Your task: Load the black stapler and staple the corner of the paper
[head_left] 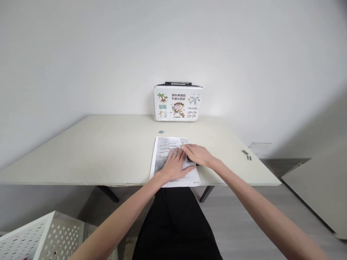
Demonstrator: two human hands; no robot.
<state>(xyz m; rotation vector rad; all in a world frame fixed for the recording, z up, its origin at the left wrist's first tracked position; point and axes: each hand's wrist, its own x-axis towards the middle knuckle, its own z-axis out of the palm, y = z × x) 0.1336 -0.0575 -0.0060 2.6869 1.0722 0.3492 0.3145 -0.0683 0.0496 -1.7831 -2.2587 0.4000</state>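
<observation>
A printed sheet of paper (162, 173), perhaps a stack, lies at the front edge of the table. My left hand (176, 167) rests flat on it with the fingers spread. At the paper's right edge, my right hand (199, 154) is closed over what looks like a black stapler (189, 159). Most of that tool is hidden under the palm and fingers. My right fingertips are close to the left fingertips, over the print. Small grey strips that look like staples (161, 131) lie just beyond the paper's top edge.
A white case (178, 104) with cartoon prints and a black handle stands against the wall at the back of the table (108, 151). More grey strips (246, 155) lie near the table's right edge. At the lower left is a white perforated basket (63, 234).
</observation>
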